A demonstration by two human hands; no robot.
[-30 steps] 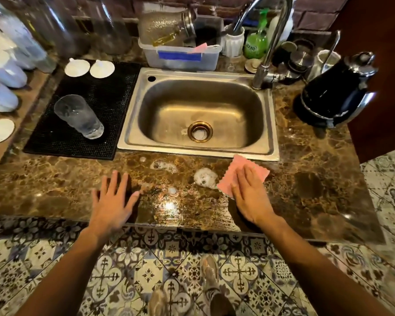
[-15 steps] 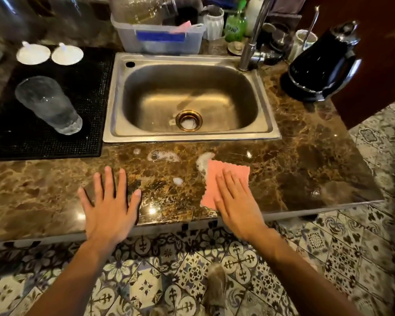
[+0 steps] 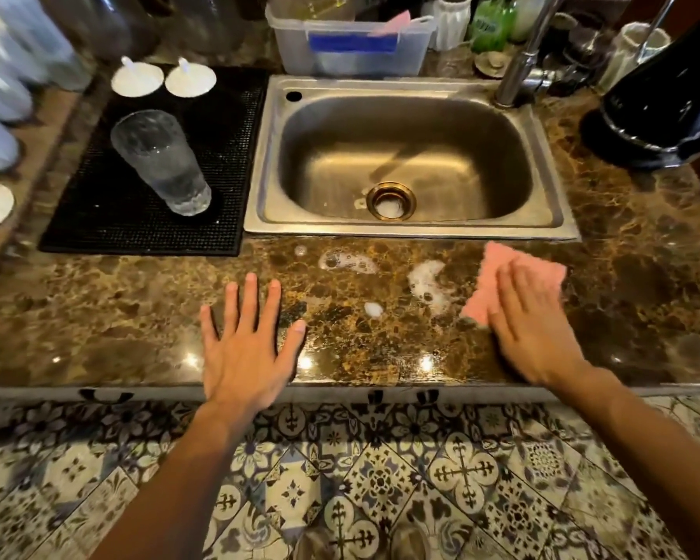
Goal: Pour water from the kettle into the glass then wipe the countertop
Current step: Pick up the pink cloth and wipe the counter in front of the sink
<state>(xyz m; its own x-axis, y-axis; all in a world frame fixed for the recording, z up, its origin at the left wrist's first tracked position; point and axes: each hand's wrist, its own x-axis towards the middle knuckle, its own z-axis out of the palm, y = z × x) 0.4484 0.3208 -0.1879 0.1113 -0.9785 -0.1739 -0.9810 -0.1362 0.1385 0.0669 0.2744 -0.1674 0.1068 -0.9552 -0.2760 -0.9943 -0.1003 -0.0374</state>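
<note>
The brown marble countertop (image 3: pixel 98 317) carries foamy white patches (image 3: pixel 427 284) in front of the sink. My right hand (image 3: pixel 530 329) lies flat on a pink cloth (image 3: pixel 502 272) and presses it onto the counter to the right of the foam; both are motion-blurred. My left hand (image 3: pixel 247 341) rests flat on the counter near the front edge, fingers spread, holding nothing. A clear glass (image 3: pixel 162 163) with water in it stands on the black mat (image 3: pixel 98 220) at the left. The black kettle (image 3: pixel 663 103) sits on its base at the far right.
A steel sink (image 3: pixel 409 163) with a tap (image 3: pixel 518 74) fills the middle. Behind it stand a plastic tub (image 3: pixel 352 50), a green bottle (image 3: pixel 490 22) and cups. White lids (image 3: pixel 138 78) lie on the mat's far edge. Patterned tile floor (image 3: pixel 380 478) lies below the counter's edge.
My right hand has slid the pink cloth to the right, uncovering the foam patch it was on. My left hand has stayed flat on the counter. The camera view shifted.
</note>
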